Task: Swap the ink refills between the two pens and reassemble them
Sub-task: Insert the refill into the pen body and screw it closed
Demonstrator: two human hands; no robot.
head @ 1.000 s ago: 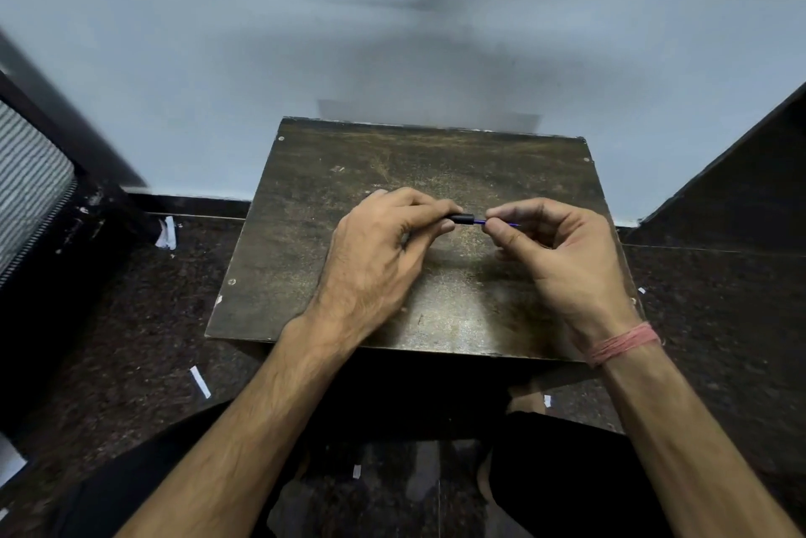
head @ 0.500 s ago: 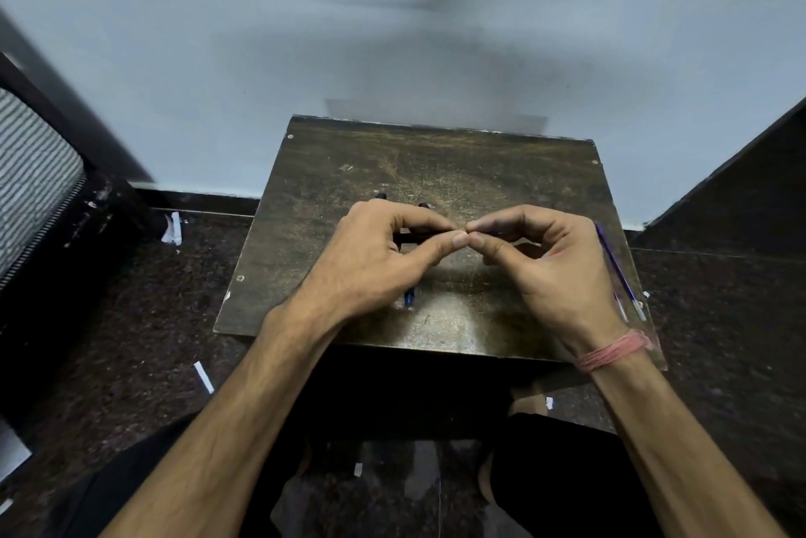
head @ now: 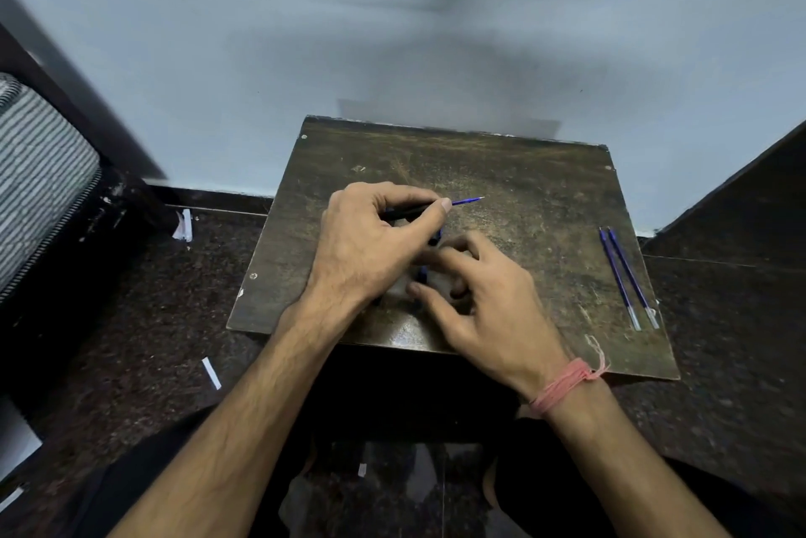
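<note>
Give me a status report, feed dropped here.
Left hand grips black barrel, blue refill sticking out. Right hand reaching over blue parts, holding nothing visible. Two refills lie right. Nothing blocking.

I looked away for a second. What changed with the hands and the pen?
The right hand let go of the refill and dropped to the table, reaching toward small pen parts there. The left hand still holds the black barrel, refill tip protruding.

L hand (head: 370,249) fingers curled in a pinch, R hand (head: 484,306) lower, fingers loosely spread, wrists close
</note>
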